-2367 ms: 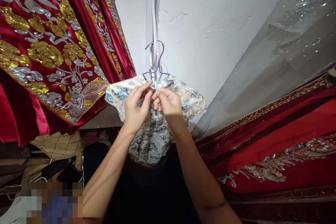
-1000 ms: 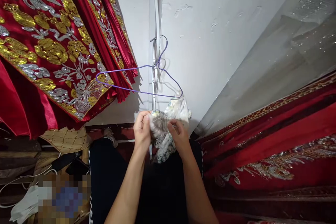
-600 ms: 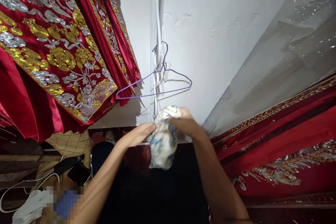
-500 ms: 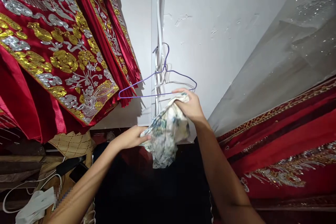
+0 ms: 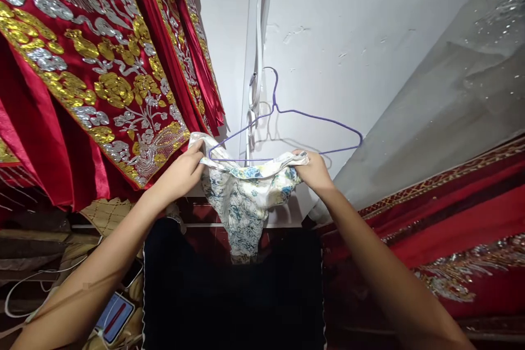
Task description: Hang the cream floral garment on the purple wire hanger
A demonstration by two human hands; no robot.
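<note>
A pair of white underpants (image 5: 241, 205) with a blue-green floral print is stretched wide at the waistband, its narrow crotch part hanging down. My left hand (image 5: 185, 170) pinches the left side of the waistband, and my right hand (image 5: 315, 174) grips the right side. A purple wire hanger (image 5: 328, 119) hangs at the wall by its hook. Its left corner and part of its bottom bar lie inside the waistband opening, while its right corner stays outside, above my right hand.
A white strap (image 5: 258, 27) runs down the pale wall (image 5: 336, 22). Red embroidered garments (image 5: 115, 87) hang at the left. A clear plastic cover (image 5: 447, 76) and more red beaded cloth (image 5: 471, 219) are at the right. A phone (image 5: 115, 317) lies lower left.
The underpants went from bunched up to spread open, and their waistband now surrounds the hanger's left corner. My left hand rose and moved left; my right hand shifted slightly right and down.
</note>
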